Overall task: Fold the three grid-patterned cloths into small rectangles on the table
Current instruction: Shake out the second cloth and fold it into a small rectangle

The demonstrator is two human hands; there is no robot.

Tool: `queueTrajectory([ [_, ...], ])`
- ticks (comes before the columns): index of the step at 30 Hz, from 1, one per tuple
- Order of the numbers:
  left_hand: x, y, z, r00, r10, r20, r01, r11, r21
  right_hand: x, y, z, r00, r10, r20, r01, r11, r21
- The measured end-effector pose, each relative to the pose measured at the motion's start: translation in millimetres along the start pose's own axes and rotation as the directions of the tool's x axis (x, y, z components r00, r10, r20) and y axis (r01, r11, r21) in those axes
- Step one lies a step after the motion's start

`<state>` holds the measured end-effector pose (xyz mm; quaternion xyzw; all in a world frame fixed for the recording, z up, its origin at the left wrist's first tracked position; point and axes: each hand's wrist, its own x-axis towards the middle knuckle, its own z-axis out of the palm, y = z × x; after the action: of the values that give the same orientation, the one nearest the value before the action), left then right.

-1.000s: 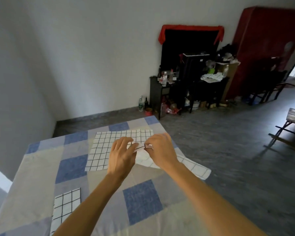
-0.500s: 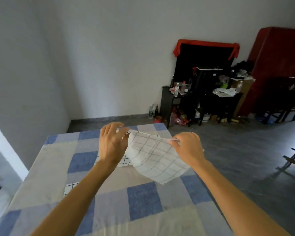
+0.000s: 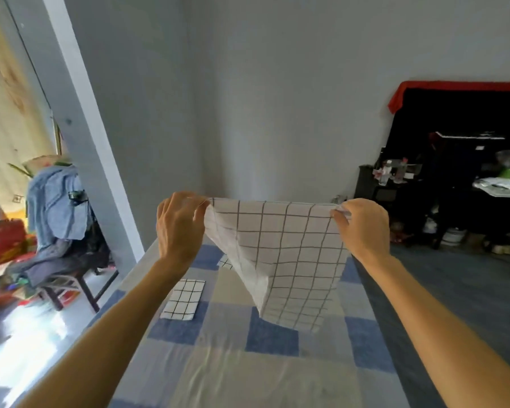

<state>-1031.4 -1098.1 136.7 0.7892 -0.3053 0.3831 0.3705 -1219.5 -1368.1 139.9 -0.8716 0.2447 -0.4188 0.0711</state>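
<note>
**Table, checked cover: second cloth lifted off it**

Table (image 3: 248, 378), covered in blue, grey and cream checks, fills the near ground.

Item 1. Folded cloth (image 3: 183, 298). White with a black grid, a small rectangle. It lies flat on the cover's left side, just beside the left forearm (image 3: 124, 313). Judged finished.

Item 2. Held cloth (image 3: 286, 254). White with a dark grid.
- Position: in the air above the middle of the table, clear of the cover.
- Shape: the top edge is drawn nearly straight between the hands. The lower part hangs to a slack point, with its left side doubled under.
- Left hand (image 3: 178, 228): thumb and curled fingers pinch the upper left corner.
- Right hand (image 3: 362, 228): the same nip on the upper right corner.
- Changed: a second ago this cloth lay on the table's right side, with both hands close together at one spot on it. Half a second ago it was partly up. Now the hands are well apart and it hangs free. The view has also swung left.

Item 3. Third cloth (image 3: 225, 262). Only a gridded corner shows behind the held one, on the far part of the cover. A second ago it lay spread flat there.

Beyond:
- Grey wall (image 3: 277, 98).
- Chair (image 3: 56, 219) draped with blue clothing, far left.
- Dark cabinet (image 3: 454, 172) under a red drape (image 3: 454, 85), right.

Assessment: one of three cloths looks done. The lift reads as opening the cloth out, so laying it flat and halving it likely come next. The slack lower corner may land creased.
</note>
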Motion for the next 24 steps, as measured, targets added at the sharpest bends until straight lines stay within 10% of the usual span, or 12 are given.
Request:
queueTrajectory([
  [13, 22.9, -5.5, -70.4, 0.993, 0.009, -0.119, -0.009, 1.000, 0.004, 6.5, -41.6, -36.4, 0.941, -0.086, -0.328, 0.106, 0.993, 0.044],
  [24, 39.2, -60.7, -92.9, 0.992, 0.005, -0.123, -0.014, 0.997, -0.075, -6.3, -86.0, -24.6, 0.946, -0.015, -0.325, 0.010, 1.000, -0.016],
])
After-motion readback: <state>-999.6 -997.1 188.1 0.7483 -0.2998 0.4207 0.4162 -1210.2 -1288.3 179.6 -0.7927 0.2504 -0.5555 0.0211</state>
